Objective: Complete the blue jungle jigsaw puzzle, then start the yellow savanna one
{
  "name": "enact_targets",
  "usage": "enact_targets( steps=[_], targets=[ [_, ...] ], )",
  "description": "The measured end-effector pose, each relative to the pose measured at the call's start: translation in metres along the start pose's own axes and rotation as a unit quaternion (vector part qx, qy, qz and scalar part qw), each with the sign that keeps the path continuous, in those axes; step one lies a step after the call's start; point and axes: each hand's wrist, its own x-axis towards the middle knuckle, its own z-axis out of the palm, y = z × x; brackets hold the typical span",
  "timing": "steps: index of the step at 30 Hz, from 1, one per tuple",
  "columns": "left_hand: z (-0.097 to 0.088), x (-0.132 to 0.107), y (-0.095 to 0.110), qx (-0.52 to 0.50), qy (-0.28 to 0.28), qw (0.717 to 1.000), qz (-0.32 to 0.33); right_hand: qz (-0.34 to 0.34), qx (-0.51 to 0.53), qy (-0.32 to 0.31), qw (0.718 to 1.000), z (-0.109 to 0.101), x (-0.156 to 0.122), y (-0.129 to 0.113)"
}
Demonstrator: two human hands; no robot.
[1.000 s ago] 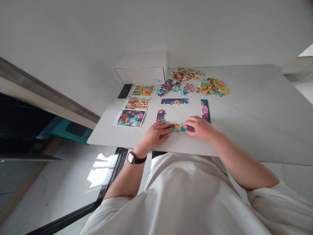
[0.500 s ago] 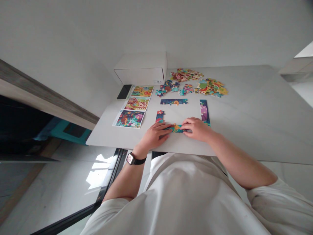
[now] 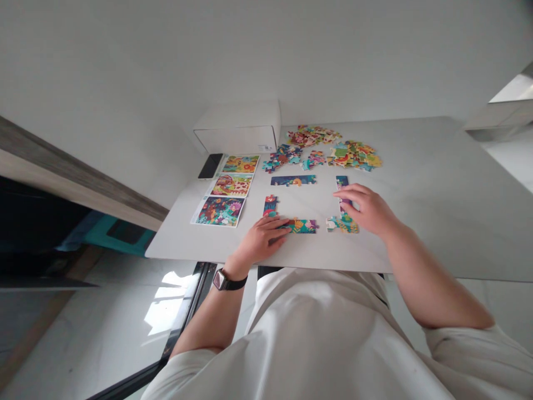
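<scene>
While the left hand (image 3: 264, 240) lies flat against a teal-and-orange jigsaw strip (image 3: 300, 225), the right hand (image 3: 367, 211) arches over a dark upright strip (image 3: 342, 183) at centre right.

Being thin cardboard, the strips should be light and stiff but apt to part at their joins, so they are best slid flat or taken at both ends together. The left hand is relaxed and open, its fingertips touching the strip's near end at lower centre. The right hand's fingers are spread and loosely curved; from this angle it seems not to grip, though I can't tell for certain. Just below them sits a small teal cluster of pieces (image 3: 342, 224), while loose piles of pieces (image 3: 353, 155) lie at upper centre.
</scene>
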Motion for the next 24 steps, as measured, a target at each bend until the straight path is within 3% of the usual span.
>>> enact_targets(
  steps=[5, 12, 24],
  targets=[
    [-0.001, 0.002, -0.001, 0.0, -0.003, 1.0, 0.001, -0.015, -0.029, -0.051, 0.998, -0.017, -0.017, 0.02],
    [-0.001, 0.003, -0.004, -0.016, 0.012, 1.0, -0.007, -0.057, -0.017, -0.166, 0.984, 0.008, -0.033, 0.017],
    [-0.004, 0.001, -0.005, -0.011, 0.013, 1.0, -0.006, -0.058, -0.014, -0.175, 0.983, 0.008, -0.036, 0.018]
  ],
)
